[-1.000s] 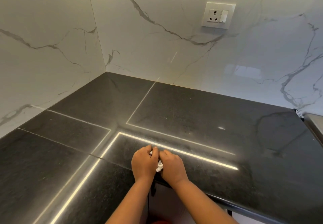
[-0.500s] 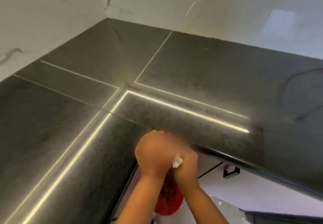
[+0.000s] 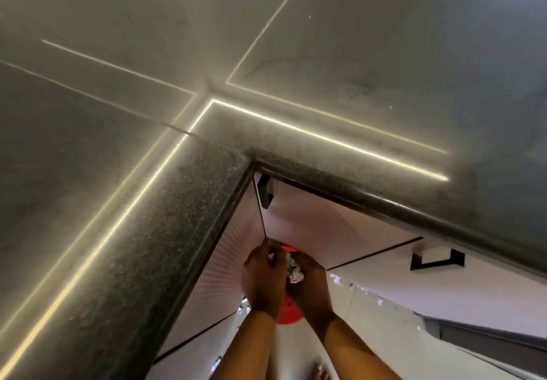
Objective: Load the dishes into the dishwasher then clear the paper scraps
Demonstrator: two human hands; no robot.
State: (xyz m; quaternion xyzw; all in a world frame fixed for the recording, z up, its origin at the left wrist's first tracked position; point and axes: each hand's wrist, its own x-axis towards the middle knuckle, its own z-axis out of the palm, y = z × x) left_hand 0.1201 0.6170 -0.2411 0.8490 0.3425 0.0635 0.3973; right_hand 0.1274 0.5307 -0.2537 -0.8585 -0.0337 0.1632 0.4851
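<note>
White, crumpled paper scraps (image 3: 296,271) bunch between left hand (image 3: 262,279) and right hand (image 3: 310,286).

Head view looks down at the inner corner of a black speckled counter (image 3: 148,231), with bright strip-light reflections (image 3: 325,139) across its top. Both hands are below the counter edge, close together, in front of white ribbed cabinet doors (image 3: 296,216). The right hand (image 3: 307,285) grips a wad of paper scraps (image 3: 296,273); the left hand (image 3: 262,279) has its fingers curled, pinching a small white bit of it. A red container (image 3: 288,317) is directly under the hands and mostly hidden by them. Black handles sit on the corner door (image 3: 265,194) and the right door (image 3: 435,259). White bits (image 3: 379,301) are scattered on the floor to the right. Bare toes (image 3: 318,372) show at the bottom edge.
</note>
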